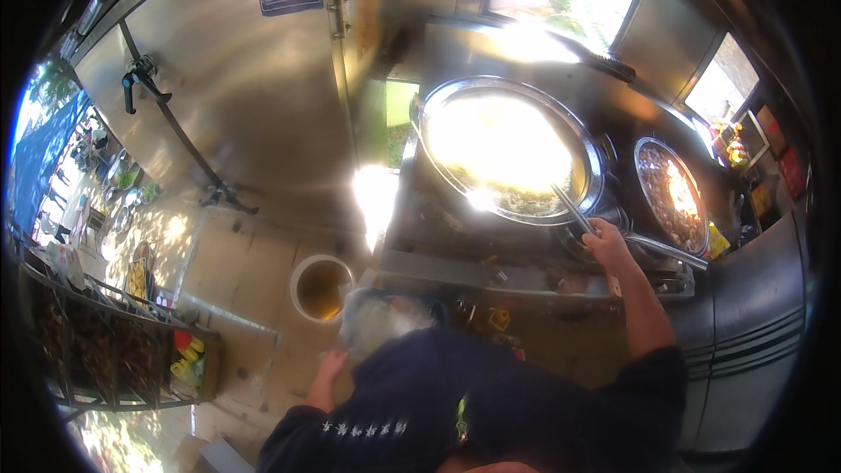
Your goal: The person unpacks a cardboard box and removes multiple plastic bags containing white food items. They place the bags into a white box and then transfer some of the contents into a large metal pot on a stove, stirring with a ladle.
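Observation:
My right hand (602, 243) is closed around the metal handle of a utensil (573, 207). The tool's far end dips into a large round metal pan (594, 164) on the stove, its shape hidden. Bubbling liquid (535, 200) shows at the pan's near edge; glare washes out the rest. Low on my left side, my left hand (334, 364) is beside a basin lined with a clear plastic bag (378, 323). Its fingers are small and blurred, so whether they hold the bag is unclear. A white bucket (295, 289) of brownish liquid (322, 290) stands just beyond it.
Right of the large pan sits a second pan (640, 171) of brown pieces, bright orange like flame or glare across it. A tubular metal handle (670, 251) juts out nearby. Steel doors (263, 112) with latches rise at left. A rack (105, 341) and yellow-capped bottles (187, 355) stand lower left.

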{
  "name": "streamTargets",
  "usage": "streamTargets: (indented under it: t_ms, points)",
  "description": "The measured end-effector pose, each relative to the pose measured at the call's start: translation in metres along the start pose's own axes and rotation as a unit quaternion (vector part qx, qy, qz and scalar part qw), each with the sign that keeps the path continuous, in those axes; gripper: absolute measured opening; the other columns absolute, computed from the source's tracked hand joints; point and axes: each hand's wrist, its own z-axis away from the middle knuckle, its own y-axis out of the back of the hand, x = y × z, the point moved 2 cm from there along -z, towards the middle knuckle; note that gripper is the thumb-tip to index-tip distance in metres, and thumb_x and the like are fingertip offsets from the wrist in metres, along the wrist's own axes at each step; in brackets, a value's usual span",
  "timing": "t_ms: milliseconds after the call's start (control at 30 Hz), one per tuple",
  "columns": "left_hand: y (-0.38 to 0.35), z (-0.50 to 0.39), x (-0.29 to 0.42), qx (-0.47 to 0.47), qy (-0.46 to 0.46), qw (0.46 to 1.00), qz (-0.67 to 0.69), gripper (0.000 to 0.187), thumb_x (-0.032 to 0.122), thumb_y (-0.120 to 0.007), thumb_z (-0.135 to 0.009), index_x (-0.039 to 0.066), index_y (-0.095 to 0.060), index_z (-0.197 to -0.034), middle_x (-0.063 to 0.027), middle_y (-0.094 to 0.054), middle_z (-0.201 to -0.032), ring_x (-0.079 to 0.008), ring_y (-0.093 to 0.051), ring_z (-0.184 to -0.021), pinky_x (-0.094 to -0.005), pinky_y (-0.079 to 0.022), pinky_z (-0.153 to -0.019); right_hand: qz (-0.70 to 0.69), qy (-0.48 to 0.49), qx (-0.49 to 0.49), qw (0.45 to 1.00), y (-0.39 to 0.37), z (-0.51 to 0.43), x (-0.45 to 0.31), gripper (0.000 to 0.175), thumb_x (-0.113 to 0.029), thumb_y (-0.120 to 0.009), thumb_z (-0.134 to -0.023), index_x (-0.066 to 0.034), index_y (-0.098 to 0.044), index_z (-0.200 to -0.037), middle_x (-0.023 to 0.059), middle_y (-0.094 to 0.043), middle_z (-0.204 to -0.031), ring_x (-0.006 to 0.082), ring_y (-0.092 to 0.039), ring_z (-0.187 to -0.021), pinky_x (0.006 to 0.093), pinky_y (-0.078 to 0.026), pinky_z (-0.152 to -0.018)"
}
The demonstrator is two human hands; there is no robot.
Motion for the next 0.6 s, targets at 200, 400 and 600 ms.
streamTargets:
  t_ms: [200, 400, 600]
  points:
    - [-0.003, -0.006, -0.007, -0.012, 0.009, 0.999, 0.033, 0.05, 0.041, -0.06, -0.091, 0.001, -0.066, -0.119, -0.0262, -0.064, -0.123, -0.0408, -0.059, -0.118, -0.0477, -0.046, -0.101, 0.116, -0.012, -0.017, 0.993, 0.029, 0.007, -0.016, 0.04, -0.01, -0.064, -0.087, 0.0033, -0.061, -0.125, 0.0111, -0.069, -0.087, 0.0137, -0.062, -0.074, 0.029, -0.05, -0.069]
    - [-0.004, 0.006, -0.021, 0.034, -0.081, 0.996, -0.029, 0.045, 0.04, -0.059, -0.092, 0.004, -0.068, -0.117, -0.0255, -0.065, -0.12, -0.0397, -0.06, -0.117, -0.0474, -0.045, -0.102, 0.246, 0.051, -0.039, 0.967, 0.051, 0.03, -0.044, 0.039, -0.012, -0.065, -0.087, 0.0015, -0.063, -0.124, 0.0171, -0.072, -0.094, 0.0211, -0.067, -0.083, 0.0351, -0.052, -0.076]
    - [0.008, -0.003, -0.015, -0.051, 0.04, 0.998, -0.025, 0.045, 0.04, -0.059, -0.091, 0.002, -0.071, -0.11, -0.0254, -0.069, -0.108, -0.0391, -0.065, -0.106, -0.0479, -0.05, -0.093, 0.229, -0.032, -0.008, 0.973, 0.088, 0.045, -0.057, 0.031, -0.012, -0.064, -0.086, -0.0036, -0.071, -0.115, 0.0052, -0.064, -0.071, 0.0124, -0.059, -0.063, 0.0296, -0.047, -0.061]
